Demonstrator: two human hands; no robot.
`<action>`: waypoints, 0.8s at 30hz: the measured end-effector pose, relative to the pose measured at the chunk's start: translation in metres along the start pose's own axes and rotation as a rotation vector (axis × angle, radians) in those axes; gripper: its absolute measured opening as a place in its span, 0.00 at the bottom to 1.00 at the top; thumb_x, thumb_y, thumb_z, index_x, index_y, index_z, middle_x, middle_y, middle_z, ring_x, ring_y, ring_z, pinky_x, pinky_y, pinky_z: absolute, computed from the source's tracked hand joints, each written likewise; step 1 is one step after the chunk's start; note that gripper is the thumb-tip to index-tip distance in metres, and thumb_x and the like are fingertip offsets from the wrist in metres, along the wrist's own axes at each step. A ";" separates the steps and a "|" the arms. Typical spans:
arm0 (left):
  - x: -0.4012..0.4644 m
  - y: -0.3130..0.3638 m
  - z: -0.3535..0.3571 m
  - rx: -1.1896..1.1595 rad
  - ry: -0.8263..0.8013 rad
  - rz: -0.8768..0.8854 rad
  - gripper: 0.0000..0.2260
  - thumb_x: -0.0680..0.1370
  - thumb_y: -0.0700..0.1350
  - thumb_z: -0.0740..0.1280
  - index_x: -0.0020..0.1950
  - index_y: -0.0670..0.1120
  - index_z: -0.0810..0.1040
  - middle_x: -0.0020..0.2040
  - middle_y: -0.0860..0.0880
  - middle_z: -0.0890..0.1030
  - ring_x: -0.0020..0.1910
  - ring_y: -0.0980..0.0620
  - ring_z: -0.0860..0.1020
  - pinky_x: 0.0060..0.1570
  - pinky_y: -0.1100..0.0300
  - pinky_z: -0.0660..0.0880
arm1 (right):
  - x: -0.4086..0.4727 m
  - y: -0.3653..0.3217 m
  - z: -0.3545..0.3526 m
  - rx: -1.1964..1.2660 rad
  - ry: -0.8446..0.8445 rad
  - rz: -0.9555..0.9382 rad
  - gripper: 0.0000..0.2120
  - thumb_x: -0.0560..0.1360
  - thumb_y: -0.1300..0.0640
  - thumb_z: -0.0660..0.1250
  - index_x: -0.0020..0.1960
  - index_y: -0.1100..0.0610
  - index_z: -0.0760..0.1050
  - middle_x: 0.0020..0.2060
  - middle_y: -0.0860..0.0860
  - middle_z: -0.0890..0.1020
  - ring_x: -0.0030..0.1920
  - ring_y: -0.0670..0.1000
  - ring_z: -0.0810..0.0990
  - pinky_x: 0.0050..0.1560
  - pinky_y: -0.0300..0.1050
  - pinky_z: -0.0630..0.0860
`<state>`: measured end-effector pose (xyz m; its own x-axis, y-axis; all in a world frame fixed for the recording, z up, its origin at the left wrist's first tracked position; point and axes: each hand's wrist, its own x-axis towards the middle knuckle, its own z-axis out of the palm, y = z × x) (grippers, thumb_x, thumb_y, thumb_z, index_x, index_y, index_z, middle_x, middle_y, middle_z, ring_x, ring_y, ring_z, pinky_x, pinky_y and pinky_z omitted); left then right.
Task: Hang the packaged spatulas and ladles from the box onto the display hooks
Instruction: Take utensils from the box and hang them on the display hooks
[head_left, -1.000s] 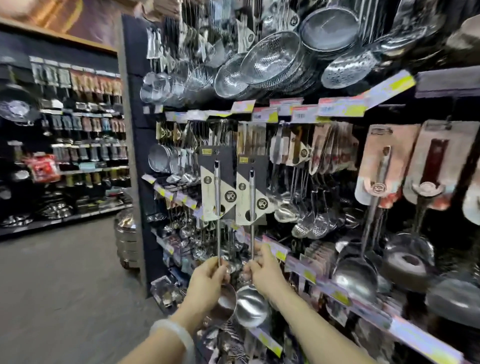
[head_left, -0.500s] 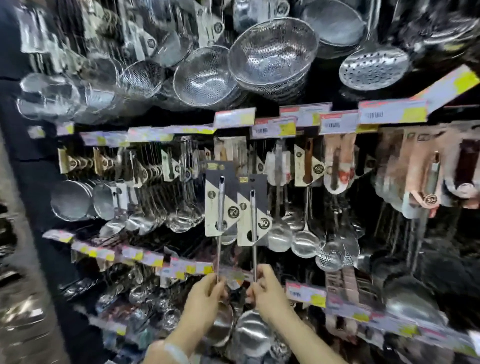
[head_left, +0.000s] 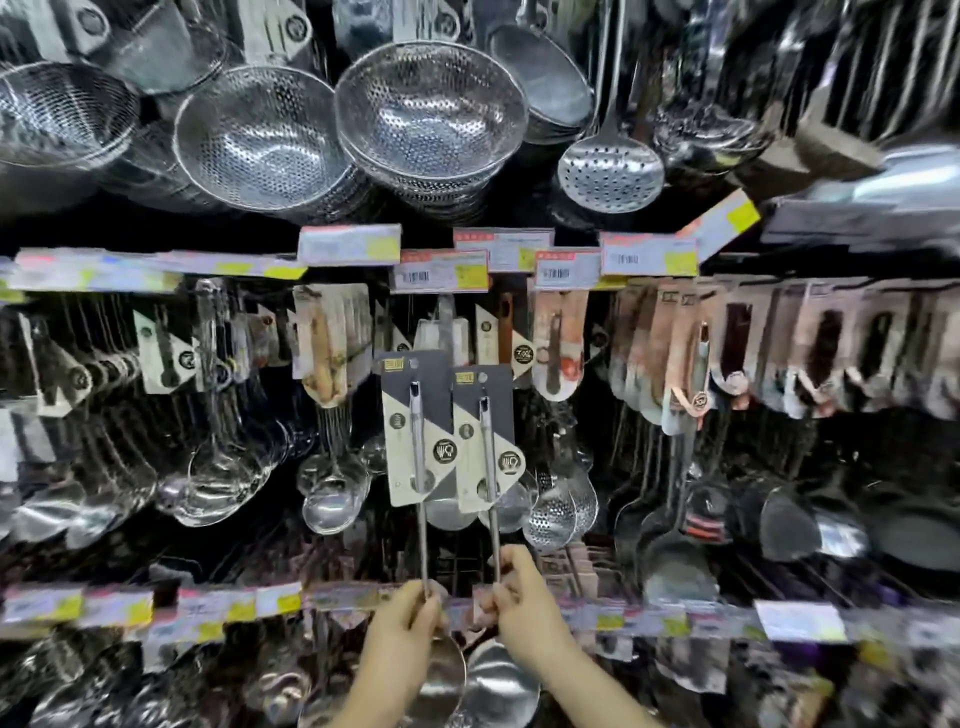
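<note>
I hold two packaged steel ladles upright in front of the display. My left hand (head_left: 402, 631) grips the thin stem of the left ladle (head_left: 415, 441), whose grey and cream card reaches up to the middle row. My right hand (head_left: 519, 603) pinches the stem of the right ladle (head_left: 485, 447), its card just beside and slightly lower. Both bowls hang below my hands near the bottom edge. Each card has a small hole at its top, close under the price tags (head_left: 439, 270). The hooks behind the cards are hidden.
Steel colanders (head_left: 431, 109) and a skimmer (head_left: 610, 166) hang in the top row. Carded spatulas (head_left: 558, 343) and ladles fill the middle row on both sides. A lower price rail (head_left: 208, 608) runs across at hand height, with more utensils under it.
The view has swung up and right, away from the aisle and onto the rack. Both hands have kept their grip and lifted the two ladles higher toward the middle row.
</note>
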<state>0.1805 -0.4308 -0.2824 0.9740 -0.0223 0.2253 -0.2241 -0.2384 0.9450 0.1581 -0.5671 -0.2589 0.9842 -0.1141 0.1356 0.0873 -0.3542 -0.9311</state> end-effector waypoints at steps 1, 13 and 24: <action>0.001 0.001 0.003 -0.009 -0.008 0.000 0.14 0.76 0.32 0.63 0.35 0.49 0.75 0.25 0.51 0.75 0.31 0.53 0.72 0.40 0.57 0.69 | 0.001 0.000 -0.002 0.011 0.005 0.004 0.17 0.78 0.70 0.48 0.46 0.48 0.64 0.35 0.53 0.69 0.39 0.52 0.71 0.39 0.39 0.70; 0.000 -0.010 -0.009 0.018 -0.030 -0.021 0.14 0.76 0.35 0.63 0.34 0.51 0.75 0.22 0.53 0.77 0.25 0.61 0.73 0.37 0.62 0.71 | 0.005 0.014 0.017 -0.044 -0.044 -0.004 0.19 0.76 0.70 0.52 0.43 0.45 0.63 0.32 0.51 0.71 0.33 0.47 0.70 0.35 0.34 0.68; 0.023 -0.016 -0.102 0.024 -0.071 0.011 0.13 0.76 0.36 0.63 0.36 0.52 0.74 0.23 0.54 0.77 0.28 0.63 0.74 0.36 0.70 0.70 | 0.028 -0.019 0.088 -0.040 0.090 -0.036 0.17 0.76 0.70 0.53 0.44 0.47 0.67 0.28 0.51 0.73 0.28 0.44 0.72 0.38 0.38 0.72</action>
<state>0.2036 -0.3288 -0.2684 0.9714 -0.0941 0.2178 -0.2352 -0.2606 0.9363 0.1977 -0.4819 -0.2675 0.9625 -0.1833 0.2001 0.1140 -0.3959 -0.9112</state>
